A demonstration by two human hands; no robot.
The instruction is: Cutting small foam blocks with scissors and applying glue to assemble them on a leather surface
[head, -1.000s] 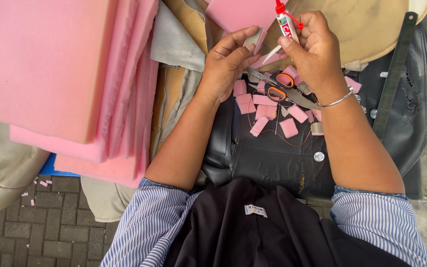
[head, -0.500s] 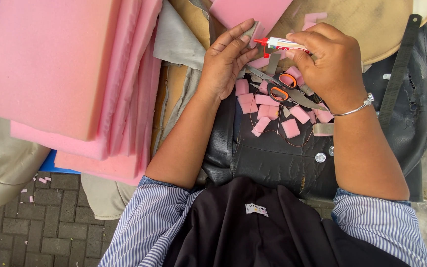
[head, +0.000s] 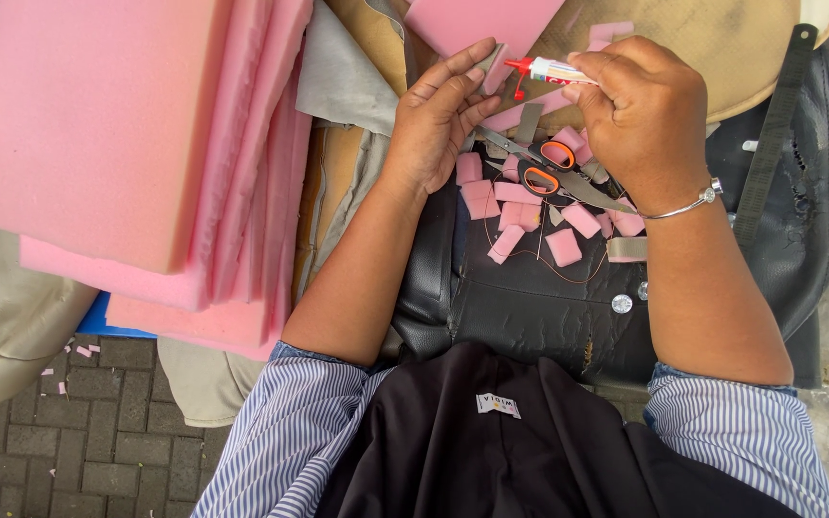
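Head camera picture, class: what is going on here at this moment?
A person in a striped shirt works over a black leather seat cover. The right hand holds a small glue tube, its red tip pointing at a small grey piece held in the left hand. Orange-handled scissors and small pink foam bits lie on the cover. Big pink foam sheets are stacked at the left.
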